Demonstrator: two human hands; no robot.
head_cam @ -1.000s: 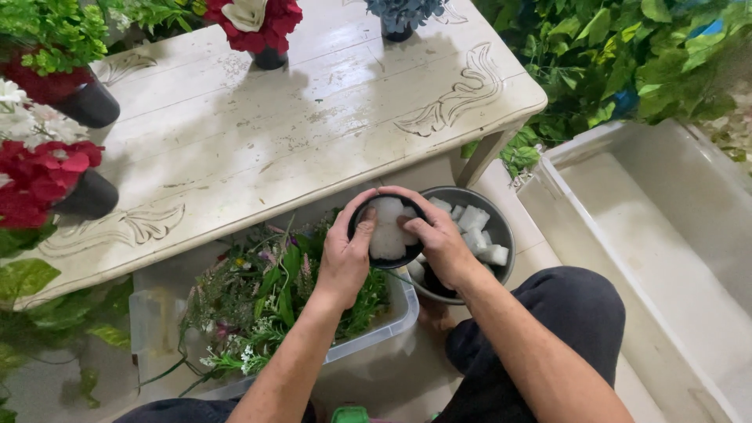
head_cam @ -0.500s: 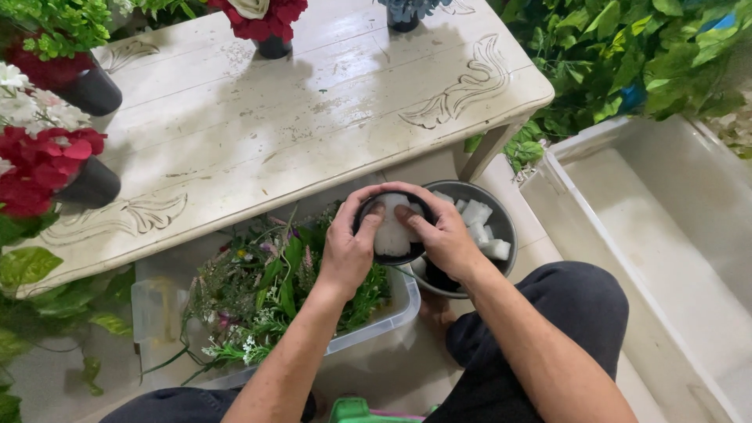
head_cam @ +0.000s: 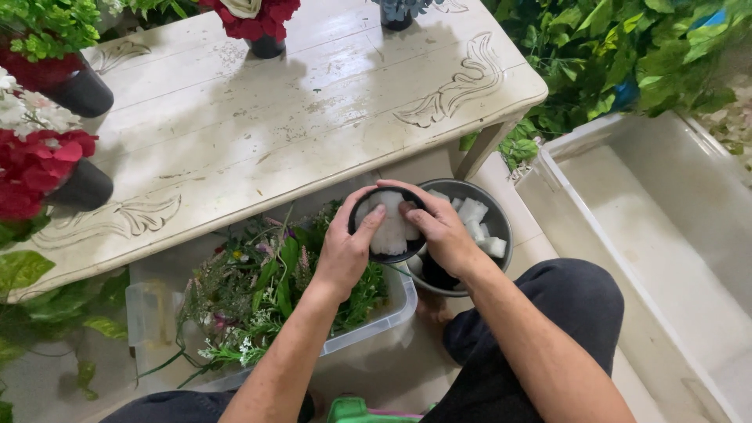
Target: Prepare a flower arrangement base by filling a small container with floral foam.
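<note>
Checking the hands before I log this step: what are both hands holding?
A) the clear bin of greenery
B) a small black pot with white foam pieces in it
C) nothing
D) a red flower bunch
B: the left hand and right hand cup a small black pot packed with white foam pieces, above the grey bucket.

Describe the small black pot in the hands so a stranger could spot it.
Below the white carved table's front edge, both hands grip a small black pot. It is above a grey bucket of white chunks, and is the only pot packed with white foam rather than flowers.
</note>
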